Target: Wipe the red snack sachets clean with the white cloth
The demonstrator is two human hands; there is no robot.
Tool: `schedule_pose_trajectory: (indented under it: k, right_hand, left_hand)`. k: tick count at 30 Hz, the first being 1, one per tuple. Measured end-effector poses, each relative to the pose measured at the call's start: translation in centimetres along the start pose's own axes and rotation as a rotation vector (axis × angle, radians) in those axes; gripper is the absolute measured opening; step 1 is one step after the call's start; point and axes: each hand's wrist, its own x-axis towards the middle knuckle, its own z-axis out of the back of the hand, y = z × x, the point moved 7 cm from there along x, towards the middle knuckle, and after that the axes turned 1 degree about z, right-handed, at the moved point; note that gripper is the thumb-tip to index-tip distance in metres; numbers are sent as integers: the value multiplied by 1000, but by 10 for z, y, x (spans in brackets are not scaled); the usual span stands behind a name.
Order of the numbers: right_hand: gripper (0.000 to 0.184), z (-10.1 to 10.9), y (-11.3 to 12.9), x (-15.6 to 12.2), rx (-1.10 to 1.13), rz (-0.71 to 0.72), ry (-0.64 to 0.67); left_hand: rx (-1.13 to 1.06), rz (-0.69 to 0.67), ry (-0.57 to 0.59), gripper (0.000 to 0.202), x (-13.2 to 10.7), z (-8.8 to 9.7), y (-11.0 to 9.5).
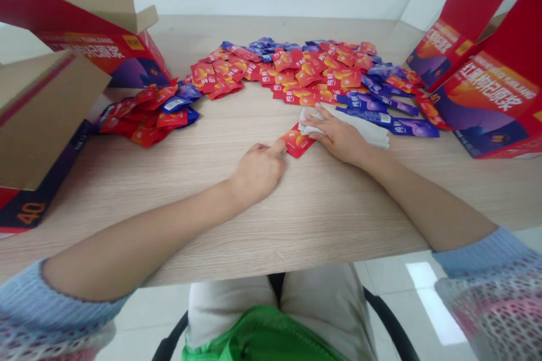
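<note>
A single red sachet [296, 142] lies on the wooden table [296, 220] in front of me. My left hand [258, 170] is curled, its index fingertip pressing the sachet's near left corner. My right hand [336, 134] rests flat on a white cloth [372, 130], pressing the cloth's left end onto the sachet's right side. A wide spread of red and blue sachets [313, 70] lies beyond both hands.
A smaller heap of red and blue sachets [148, 112] lies at the left by an open red carton [101, 47] and a brown-flapped box [38, 124]. Two open red cartons [486, 95] stand at the right. The table's near edge is above my lap.
</note>
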Motion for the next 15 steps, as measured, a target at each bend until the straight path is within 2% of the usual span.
schedule_pose_trajectory:
  k: [5, 11, 13, 15]
  right_hand:
    - [48, 1, 10, 2, 44, 61, 41]
    - [42, -10, 54, 7, 239, 300, 160]
    - [36, -9, 56, 8, 385, 261, 175]
    - [31, -3, 42, 9, 592, 78, 68]
  left_hand:
    - [-29, -3, -62, 20, 0, 4, 2]
    - [-102, 29, -133, 21, 0, 3, 4]
    - [-106, 18, -121, 21, 0, 1, 3]
    - [-109, 5, -116, 21, 0, 1, 3]
